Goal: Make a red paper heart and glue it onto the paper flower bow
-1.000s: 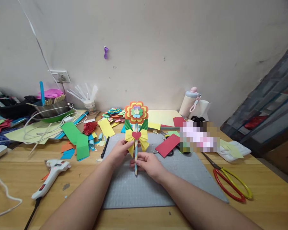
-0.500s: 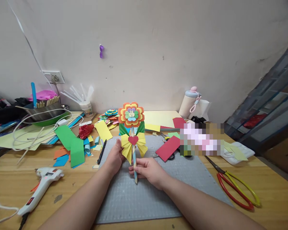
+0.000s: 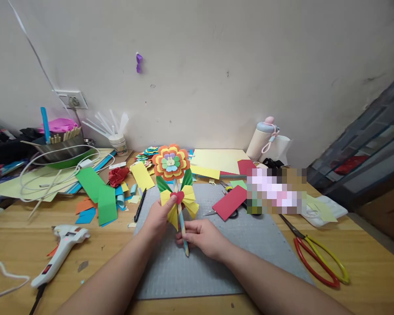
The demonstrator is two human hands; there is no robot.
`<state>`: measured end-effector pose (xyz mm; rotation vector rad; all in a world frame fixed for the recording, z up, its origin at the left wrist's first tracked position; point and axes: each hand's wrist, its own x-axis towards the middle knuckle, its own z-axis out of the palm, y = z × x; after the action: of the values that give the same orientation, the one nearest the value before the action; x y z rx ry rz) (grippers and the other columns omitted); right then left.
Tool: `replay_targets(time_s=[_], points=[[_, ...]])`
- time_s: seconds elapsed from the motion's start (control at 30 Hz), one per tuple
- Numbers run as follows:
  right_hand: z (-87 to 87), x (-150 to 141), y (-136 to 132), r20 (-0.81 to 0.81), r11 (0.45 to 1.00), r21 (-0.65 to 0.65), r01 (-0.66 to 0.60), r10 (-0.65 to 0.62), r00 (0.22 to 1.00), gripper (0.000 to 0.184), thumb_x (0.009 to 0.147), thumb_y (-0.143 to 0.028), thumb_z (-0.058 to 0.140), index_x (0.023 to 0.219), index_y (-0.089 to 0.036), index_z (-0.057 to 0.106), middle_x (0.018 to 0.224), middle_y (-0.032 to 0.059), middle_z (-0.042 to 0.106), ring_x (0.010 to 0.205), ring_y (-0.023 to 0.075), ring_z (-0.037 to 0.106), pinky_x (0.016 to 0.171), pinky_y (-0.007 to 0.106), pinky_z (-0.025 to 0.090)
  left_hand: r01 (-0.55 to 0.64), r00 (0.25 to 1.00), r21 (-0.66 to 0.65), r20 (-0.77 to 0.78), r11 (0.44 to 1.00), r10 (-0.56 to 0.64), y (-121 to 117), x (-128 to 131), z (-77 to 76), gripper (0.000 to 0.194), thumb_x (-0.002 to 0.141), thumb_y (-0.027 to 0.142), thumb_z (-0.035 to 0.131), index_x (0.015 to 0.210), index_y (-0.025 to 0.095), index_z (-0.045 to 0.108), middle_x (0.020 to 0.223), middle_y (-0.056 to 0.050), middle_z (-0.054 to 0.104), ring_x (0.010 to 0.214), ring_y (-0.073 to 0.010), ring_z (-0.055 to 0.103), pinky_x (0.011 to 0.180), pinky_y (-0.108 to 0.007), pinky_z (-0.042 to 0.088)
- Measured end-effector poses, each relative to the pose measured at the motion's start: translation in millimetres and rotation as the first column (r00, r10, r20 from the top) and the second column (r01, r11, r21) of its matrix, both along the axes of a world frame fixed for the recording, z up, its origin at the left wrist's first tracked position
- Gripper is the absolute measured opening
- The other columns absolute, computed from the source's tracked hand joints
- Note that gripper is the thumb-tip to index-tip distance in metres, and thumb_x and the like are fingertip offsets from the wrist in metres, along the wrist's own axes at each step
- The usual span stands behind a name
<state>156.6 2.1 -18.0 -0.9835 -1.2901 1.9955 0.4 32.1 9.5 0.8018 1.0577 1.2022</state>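
A layered paper flower [image 3: 171, 162] in orange, yellow and other colours stands nearly upright over the grey cutting mat [image 3: 249, 267], leaning a little left. Its rolled paper stem [image 3: 182, 221] carries green leaves [image 3: 187, 179], a yellow pleated bow [image 3: 191, 201] and a red heart [image 3: 177, 197]. My left hand [image 3: 159, 216] is closed on the bow's left side, its thumb against the heart. Lower down, my right hand [image 3: 202, 236] pinches the stem near its bottom end. Some fingers of both hands are hidden behind the flower's parts.
A white glue gun [image 3: 61, 253] lies at left, its cord trailing to the front edge. Red-and-yellow-handled scissors [image 3: 318, 256] rest at right. Red card [image 3: 230, 202], a black pen [image 3: 139, 205] and green paper [image 3: 107, 203] surround the mat. A bottle [image 3: 262, 138] stands by the wall.
The flower has moved slightly left and down and now tilts left. My left thumb has come onto the heart at the bow's centre. My right hand still grips the stem.
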Motion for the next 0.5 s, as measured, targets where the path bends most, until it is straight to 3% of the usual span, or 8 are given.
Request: replay_targets(time_s=[0.33,0.5], points=[[3.4,2,-2,0.013,0.994,0.096,-0.046,0.045,0.999,0.029,0.065,-0.04,0.074,0.084,-0.019,0.075,0.079,0.0036,0.07,0.084,0.0228,0.063,0.077,0.035,0.046,-0.068,0.995,0.016,-0.077,0.998,0.069,-8,2,13.4,0.04,0.057,0.042,0.084,0.079,0.012,0.072,0.073,-0.005,0.071,0.064,-0.016,0.061,0.06,-0.024,0.046],[1.4,0,-3,0.002,0.996,0.091,-0.004,0.004,1.0,0.033,0.065,-0.045,0.076,0.086,-0.019,0.075,0.081,0.0051,0.072,0.084,0.0245,0.065,0.077,0.037,0.047,-0.018,0.997,0.039,-0.068,0.999,0.02,-9,1,13.0,0.044,0.057,0.046,0.083,0.082,0.011,0.072,0.07,-0.006,0.07,0.059,-0.0175,0.06,0.056,-0.026,0.044]])
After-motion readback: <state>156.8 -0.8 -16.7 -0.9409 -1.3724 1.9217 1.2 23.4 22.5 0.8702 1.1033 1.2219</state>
